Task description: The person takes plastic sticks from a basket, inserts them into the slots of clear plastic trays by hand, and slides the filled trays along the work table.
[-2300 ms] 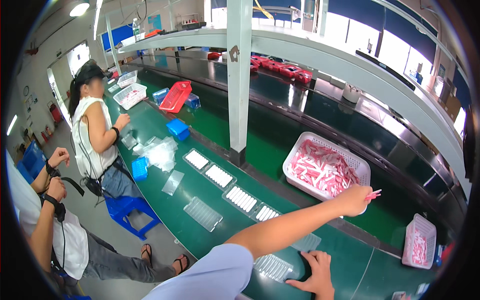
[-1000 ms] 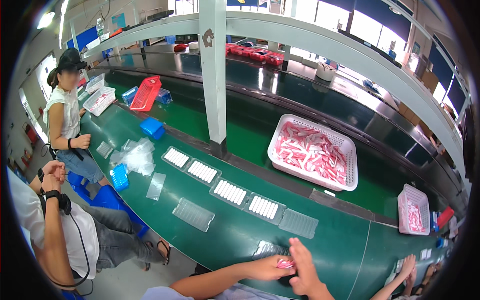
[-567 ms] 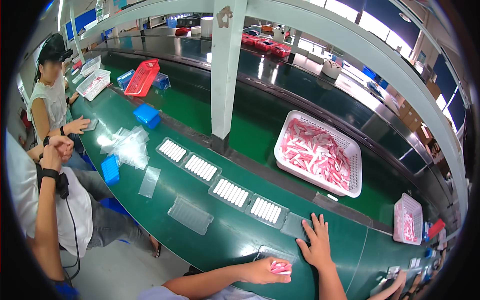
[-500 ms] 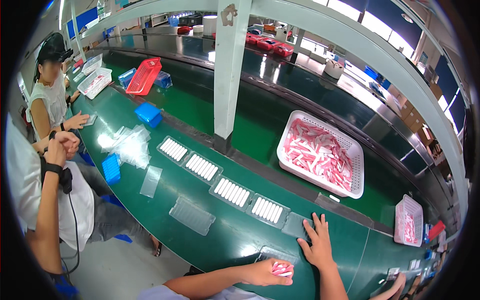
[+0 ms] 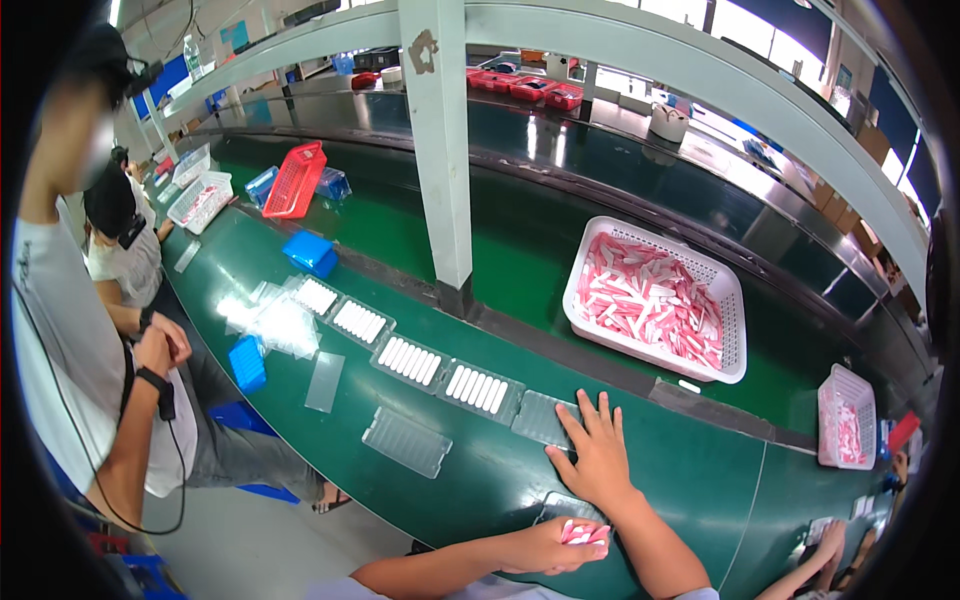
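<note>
Just below the flat right hand [image 5: 598,455], the left hand [image 5: 560,543] is curled around a small bunch of pink-and-white pieces [image 5: 581,533], held over a clear tray [image 5: 560,506] at the belt's near edge. The right hand lies spread, palm down on the green conveyor belt [image 5: 680,480], fingertips touching an empty clear tray [image 5: 543,415]. Beyond it, well apart, sits the white basket [image 5: 735,335] heaped with pink-and-white pieces.

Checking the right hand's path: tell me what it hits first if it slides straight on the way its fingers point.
Probably the white basket of pink-and-white pieces; the right hand points up-belt, with only bare green belt between, though depth is uncertain.
</note>
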The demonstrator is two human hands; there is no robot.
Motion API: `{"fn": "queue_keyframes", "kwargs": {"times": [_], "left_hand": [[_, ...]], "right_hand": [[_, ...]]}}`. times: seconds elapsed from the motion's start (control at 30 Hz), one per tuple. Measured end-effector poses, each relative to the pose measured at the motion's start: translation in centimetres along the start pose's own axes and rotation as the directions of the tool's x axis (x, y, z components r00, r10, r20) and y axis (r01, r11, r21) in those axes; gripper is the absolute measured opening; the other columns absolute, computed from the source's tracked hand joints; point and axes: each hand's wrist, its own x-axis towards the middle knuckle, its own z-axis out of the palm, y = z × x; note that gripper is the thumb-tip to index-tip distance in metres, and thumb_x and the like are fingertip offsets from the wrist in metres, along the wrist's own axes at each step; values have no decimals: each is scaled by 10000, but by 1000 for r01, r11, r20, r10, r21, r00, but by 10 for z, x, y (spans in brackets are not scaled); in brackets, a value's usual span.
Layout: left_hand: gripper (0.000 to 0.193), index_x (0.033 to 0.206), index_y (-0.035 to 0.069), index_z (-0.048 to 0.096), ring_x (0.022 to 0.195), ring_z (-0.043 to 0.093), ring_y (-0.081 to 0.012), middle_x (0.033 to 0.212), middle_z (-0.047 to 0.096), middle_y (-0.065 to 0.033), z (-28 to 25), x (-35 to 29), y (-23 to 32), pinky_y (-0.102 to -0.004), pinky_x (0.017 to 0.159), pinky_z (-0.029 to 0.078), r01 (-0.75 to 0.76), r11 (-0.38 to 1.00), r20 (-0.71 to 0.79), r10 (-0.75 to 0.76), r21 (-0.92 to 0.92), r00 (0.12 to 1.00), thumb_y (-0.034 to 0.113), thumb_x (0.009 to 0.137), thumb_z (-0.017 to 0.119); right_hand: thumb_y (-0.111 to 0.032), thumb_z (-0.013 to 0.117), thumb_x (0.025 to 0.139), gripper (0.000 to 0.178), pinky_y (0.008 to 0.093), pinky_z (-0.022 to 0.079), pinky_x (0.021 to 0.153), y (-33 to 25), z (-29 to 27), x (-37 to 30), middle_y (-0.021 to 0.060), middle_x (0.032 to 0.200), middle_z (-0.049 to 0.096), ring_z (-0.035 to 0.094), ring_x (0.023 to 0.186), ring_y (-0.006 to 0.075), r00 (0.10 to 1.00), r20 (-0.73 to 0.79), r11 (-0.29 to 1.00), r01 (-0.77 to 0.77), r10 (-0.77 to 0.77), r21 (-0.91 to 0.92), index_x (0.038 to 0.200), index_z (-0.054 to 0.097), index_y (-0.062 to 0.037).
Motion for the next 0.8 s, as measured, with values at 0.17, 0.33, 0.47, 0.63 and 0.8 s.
{"fn": "queue_keyframes", "kwargs": {"times": [0.17,0.33,0.47,0.63,0.8], "left_hand": [[165,1048,112,564,570,331,-18,701,427,70,-5,-17,14,-218,494,217,25,1000,-91,-26,-6,996,273,1079,587],[137,1102,90,583,571,346,-30,718,465,43,-7,-30,23,-211,484,234,-35,999,-185,36,7,982,223,1089,553],[100,1066,59,593,574,346,-36,745,486,32,-12,-40,25,-217,484,244,-34,998,-279,17,-58,960,156,1073,568],[78,1017,56,596,560,356,-28,735,492,43,-14,-38,27,-217,479,245,-36,998,-258,46,44,965,122,1045,626],[149,938,57,587,564,388,-18,697,484,62,-8,-28,20,-217,480,256,25,997,-98,-17,78,995,147,1040,648]], "right_hand": [[-412,713,930,714,630,203,1231,8,-13,-5,279,1606,374,285,1505,527,1000,-4,981,-20,22,192,1531,493,-97],[-406,758,906,686,592,262,1230,18,-55,-33,238,1550,465,389,1475,450,1000,16,951,-12,7,309,1450,538,-49],[-420,820,839,640,601,304,1213,24,-71,-79,164,1449,587,482,1422,391,995,89,929,10,-46,370,1347,632,-78],[-439,840,806,618,606,305,1209,17,-65,-130,39,1349,671,535,1383,311,989,148,969,-24,-13,245,1293,670,-100],[-396,856,775,593,599,305,1207,18,-62,-137,24,1288,703,611,1256,273,999,22,973,-47,43,225,1263,678,-109]]}}
